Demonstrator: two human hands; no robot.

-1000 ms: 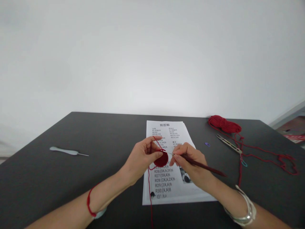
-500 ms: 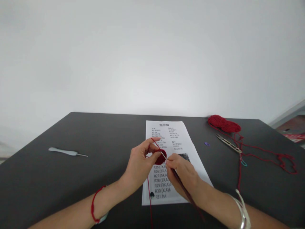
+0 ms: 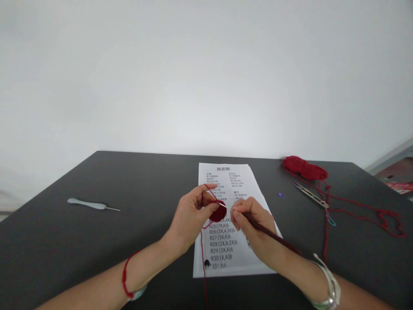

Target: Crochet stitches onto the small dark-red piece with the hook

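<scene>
My left hand [image 3: 190, 217] pinches a small round piece of dark red crochet work [image 3: 218, 213] between thumb and fingers. Red yarn [image 3: 203, 252] passes over the raised index finger and hangs down past the front of the paper. In my right hand [image 3: 253, 226] is a crochet hook [image 3: 272, 234] with a dark reddish-brown handle, gripped like a pen. Its thin metal tip meets the upper edge of the crochet piece by my left thumb. Whether the tip is inside a stitch I cannot make out. Beneath both hands lies a printed pattern sheet [image 3: 222, 269].
A skein of red yarn [image 3: 305, 168] sits at the back right, its loose strands trailing over the dark table [image 3: 155, 181]. Nearby are small scissors [image 3: 310, 195], a purple stitch marker [image 3: 281, 195] and a teal loop [image 3: 331, 220]. At left lies a grey-handled hook [image 3: 92, 204].
My right hand has turned, so the hook's handle now lies flatter and points further right. The tip stays at the crochet piece, and my left hand is nearly unmoved.
</scene>
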